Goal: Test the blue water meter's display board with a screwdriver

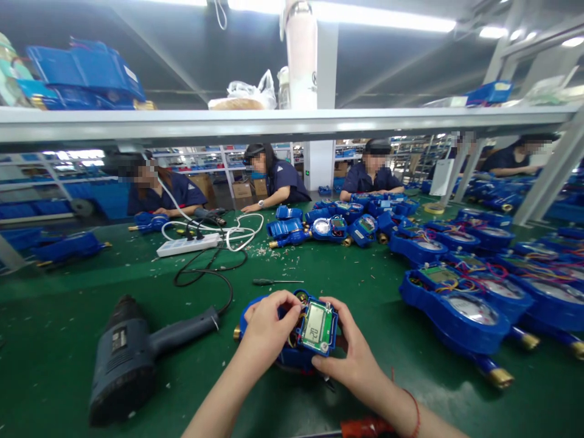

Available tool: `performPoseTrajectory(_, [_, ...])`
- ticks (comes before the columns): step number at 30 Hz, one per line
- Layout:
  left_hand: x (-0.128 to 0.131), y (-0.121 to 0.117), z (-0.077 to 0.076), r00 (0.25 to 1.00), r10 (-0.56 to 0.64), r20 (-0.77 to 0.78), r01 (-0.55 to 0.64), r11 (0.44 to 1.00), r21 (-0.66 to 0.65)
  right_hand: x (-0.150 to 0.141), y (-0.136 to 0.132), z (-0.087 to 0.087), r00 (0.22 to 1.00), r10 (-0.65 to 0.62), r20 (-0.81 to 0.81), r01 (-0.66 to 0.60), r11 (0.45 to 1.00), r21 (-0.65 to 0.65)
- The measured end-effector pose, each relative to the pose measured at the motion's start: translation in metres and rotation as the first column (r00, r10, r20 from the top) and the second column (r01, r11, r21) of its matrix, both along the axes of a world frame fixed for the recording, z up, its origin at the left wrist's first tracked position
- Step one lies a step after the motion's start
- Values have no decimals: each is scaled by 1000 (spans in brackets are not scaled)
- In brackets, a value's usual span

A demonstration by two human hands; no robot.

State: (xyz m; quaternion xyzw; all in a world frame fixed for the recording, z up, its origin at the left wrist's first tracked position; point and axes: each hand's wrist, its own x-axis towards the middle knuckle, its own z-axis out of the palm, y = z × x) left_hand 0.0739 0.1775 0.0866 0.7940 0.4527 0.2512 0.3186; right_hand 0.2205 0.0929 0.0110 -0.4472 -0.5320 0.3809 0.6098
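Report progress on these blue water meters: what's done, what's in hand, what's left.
Done, by the look of it: the row of blue water meters at right, dials and wired boards showing. In hand: one meter, its green circuit board showing digits, held by the left hand and right hand. Left: the blue meters farther along the bench, though their state is too small to judge.

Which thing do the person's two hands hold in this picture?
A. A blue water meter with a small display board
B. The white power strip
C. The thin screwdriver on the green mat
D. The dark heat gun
A. The left hand and the right hand both grip the blue water meter, with its display board facing up between them.
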Motion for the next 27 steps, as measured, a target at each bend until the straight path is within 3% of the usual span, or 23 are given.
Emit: performPoseTrajectory(27, [10, -9, 15, 980, 38, -197, -40, 999, -7, 2, 1, -2, 994, 64, -84, -63, 998, 14])
